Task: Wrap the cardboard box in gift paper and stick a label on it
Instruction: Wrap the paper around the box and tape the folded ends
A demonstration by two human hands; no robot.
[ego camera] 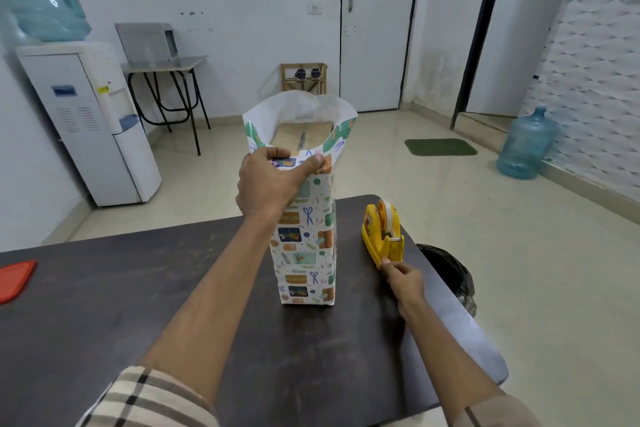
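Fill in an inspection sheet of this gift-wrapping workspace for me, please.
Surface: dark table, scuffed, with the wrapped box standing on it.
Job's things: cardboard box upright inside a gift paper sleeve, top end open; yellow tape dispenser to its right; no label seen.
Clutter: red lid at the table's left edge.
Grips: left hand grips the paper's near top edge; right hand pinches at the dispenser's cutter end.
Cables: nothing seen.
Surroundings: black-lined bin beside the table, water dispenser, water bottle on the floor, green mat, closed door.
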